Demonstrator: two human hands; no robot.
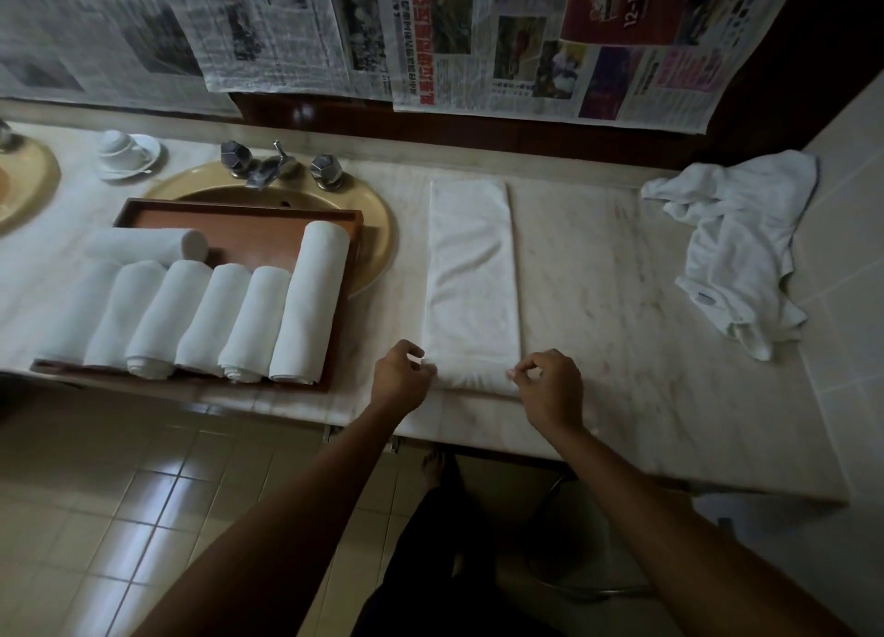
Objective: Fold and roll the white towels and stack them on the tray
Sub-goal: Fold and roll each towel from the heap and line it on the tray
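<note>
Head view: folded towel [471, 277] lies as a long strip on the worktop [622, 263], long axis running straight away from me toward the wall, near end at the worktop's front edge. My left hand [402, 373] pinches the near-left corner, my right hand [550, 383] the near-right corner — fingers of both curled onto the hem, one hand each side, equally close. A roll would likely start here and travel away from me along the strip; path ahead on the towel is flat, slight ripples mid-length.

Left of the strip, just beside it — the tray [239, 225] sitting partly over the sink [378, 234], carrying a row of rolled towels [201, 320] with one more lying crosswise behind them. Tap [272, 165] behind the sink, cup and saucer [127, 150] further left. Well to the right, a crumpled towel [736, 239] waits. Newspaper [526, 38] hangs on the wall.
</note>
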